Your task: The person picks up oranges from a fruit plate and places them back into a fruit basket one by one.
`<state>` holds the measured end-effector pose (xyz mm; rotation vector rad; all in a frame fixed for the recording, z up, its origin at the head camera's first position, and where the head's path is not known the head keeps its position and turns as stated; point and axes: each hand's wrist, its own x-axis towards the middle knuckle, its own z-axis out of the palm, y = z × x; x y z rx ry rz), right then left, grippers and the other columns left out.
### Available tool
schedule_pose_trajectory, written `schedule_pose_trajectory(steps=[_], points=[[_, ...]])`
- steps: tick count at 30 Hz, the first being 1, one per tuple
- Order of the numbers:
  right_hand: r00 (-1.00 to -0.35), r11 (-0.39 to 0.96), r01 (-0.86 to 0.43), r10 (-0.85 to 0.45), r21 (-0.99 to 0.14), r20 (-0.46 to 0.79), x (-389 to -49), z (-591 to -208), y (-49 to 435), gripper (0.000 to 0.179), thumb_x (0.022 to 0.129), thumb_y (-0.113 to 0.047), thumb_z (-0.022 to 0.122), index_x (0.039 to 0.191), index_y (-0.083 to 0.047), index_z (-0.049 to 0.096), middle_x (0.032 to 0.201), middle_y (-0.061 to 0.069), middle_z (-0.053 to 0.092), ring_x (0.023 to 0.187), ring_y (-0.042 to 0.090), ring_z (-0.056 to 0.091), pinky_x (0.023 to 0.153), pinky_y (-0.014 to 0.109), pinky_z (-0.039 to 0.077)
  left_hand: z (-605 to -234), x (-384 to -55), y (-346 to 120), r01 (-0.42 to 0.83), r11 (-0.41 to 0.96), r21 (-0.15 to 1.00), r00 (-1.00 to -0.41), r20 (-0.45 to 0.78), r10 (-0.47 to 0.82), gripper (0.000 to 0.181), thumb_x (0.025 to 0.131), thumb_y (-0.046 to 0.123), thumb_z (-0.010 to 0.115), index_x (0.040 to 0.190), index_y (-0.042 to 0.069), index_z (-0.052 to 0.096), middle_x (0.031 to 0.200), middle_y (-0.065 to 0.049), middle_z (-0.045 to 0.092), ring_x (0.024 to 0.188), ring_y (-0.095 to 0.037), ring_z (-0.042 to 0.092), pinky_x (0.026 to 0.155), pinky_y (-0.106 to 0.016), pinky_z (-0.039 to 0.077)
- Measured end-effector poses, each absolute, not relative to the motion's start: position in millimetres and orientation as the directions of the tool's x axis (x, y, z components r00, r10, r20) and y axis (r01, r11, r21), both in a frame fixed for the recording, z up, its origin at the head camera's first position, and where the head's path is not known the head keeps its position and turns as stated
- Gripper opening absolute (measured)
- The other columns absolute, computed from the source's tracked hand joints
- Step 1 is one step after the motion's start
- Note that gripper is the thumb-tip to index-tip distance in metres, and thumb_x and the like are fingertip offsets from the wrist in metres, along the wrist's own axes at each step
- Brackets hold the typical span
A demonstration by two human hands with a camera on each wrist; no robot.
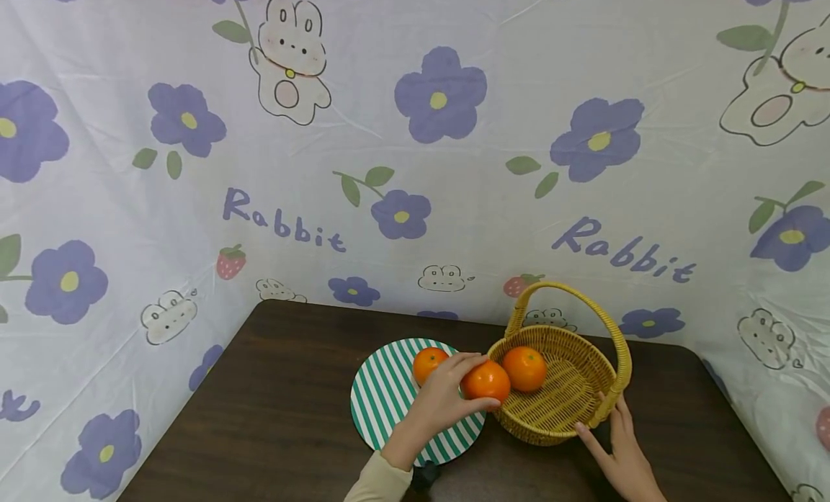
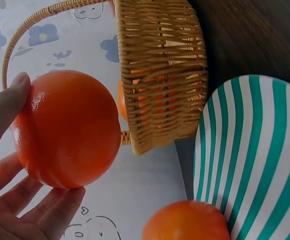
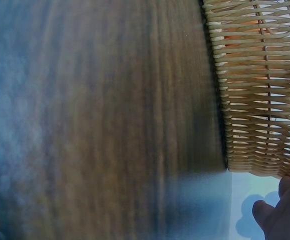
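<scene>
My left hand [image 1: 444, 397] grips an orange [image 1: 488, 384] between thumb and fingers, at the left rim of a yellow wicker basket [image 1: 564, 408]. In the left wrist view, the held orange [image 2: 67, 129] is up close, beside the woven wall. Another orange [image 1: 524, 369] lies inside the basket on its left side. A third orange [image 1: 429, 364] sits on a round green-and-white striped mat [image 1: 382, 394], partly behind my left hand. At the basket's right side, my right hand [image 1: 625, 455] holds the rim by the handle's base, thumb in front. In the right wrist view, its fingers [image 3: 265, 212] show at the lower right.
The basket's tall arched handle [image 1: 622, 329] rises over its right side. Everything stands on a dark wooden table [image 1: 272, 415]. Behind it hangs a white cloth [image 1: 363, 142] printed with purple flowers and rabbits. A small black object [image 1: 424, 476] shows below my left wrist.
</scene>
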<state>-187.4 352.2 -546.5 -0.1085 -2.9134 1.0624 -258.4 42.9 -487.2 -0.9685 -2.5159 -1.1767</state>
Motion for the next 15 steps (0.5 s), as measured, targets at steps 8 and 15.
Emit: schedule_pose_trajectory(steps=[8, 15], points=[[-0.997, 0.755, 0.053, 0.079, -0.653, 0.011, -188, -548, 353, 0.084, 0.094, -0.050, 0.043, 0.149, -0.011, -0.007, 0.150, 0.013, -0.028, 0.132, 0.056, 0.006, 0.086, 0.073, 0.025, -487, -258, 56, 0.654, 0.436, 0.618, -0.749, 0.447, 0.489, 0.064, 0.076, 0.058, 0.063, 0.129, 0.025, 0.053, 0.127, 0.005, 0.052, 0.108, -0.011, 0.056, 0.085, -0.024, 0.050], [-0.997, 0.750, 0.045, 0.077, -0.660, 0.020, -189, -550, 353, 0.084, 0.094, -0.049, 0.044, 0.149, -0.012, -0.007, 0.150, 0.013, -0.027, 0.132, 0.056, 0.005, 0.086, 0.073, 0.025, -485, -257, 67, 0.646, 0.425, 0.634, -0.750, 0.421, 0.511, 0.065, 0.077, 0.057, 0.063, 0.130, 0.021, 0.053, 0.129, 0.003, 0.051, 0.108, -0.012, 0.055, 0.084, -0.024, 0.050]])
